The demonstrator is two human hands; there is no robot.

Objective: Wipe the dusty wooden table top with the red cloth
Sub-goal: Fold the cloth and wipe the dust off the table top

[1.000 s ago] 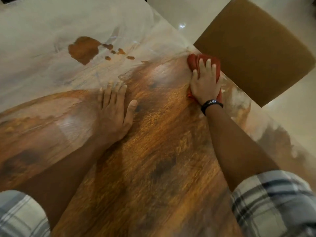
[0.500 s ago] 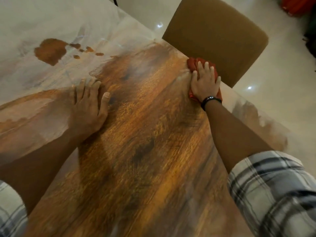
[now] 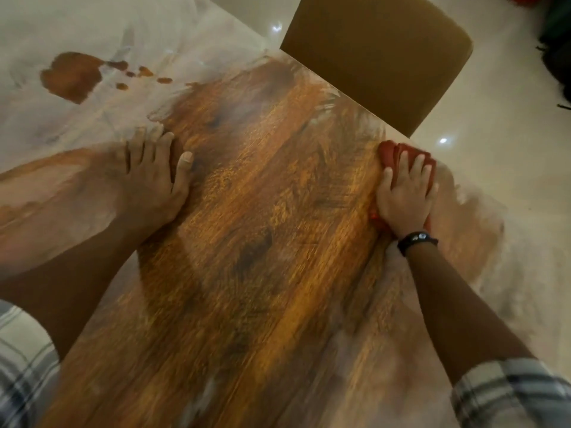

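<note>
The wooden table top (image 3: 259, 230) shows bare brown grain down its middle, with pale dust over the far left and along the right edge. My right hand (image 3: 404, 196) presses flat, fingers straight, on the folded red cloth (image 3: 392, 154) near the table's right edge; most of the cloth is hidden under the palm. Flat on the wood at the left lies my left hand (image 3: 154, 177), fingers spread and dusty, at the border between dust and wiped wood.
A tan upholstered chair (image 3: 377, 54) stands against the table's far right edge, just beyond the cloth. A dark brown patch with small spots (image 3: 72, 77) breaks the dust at the far left. Glossy pale floor (image 3: 494, 168) lies to the right.
My right hand has slid the red cloth back toward me along the right edge, away from the chair. The left hand has stayed planted on the table.
</note>
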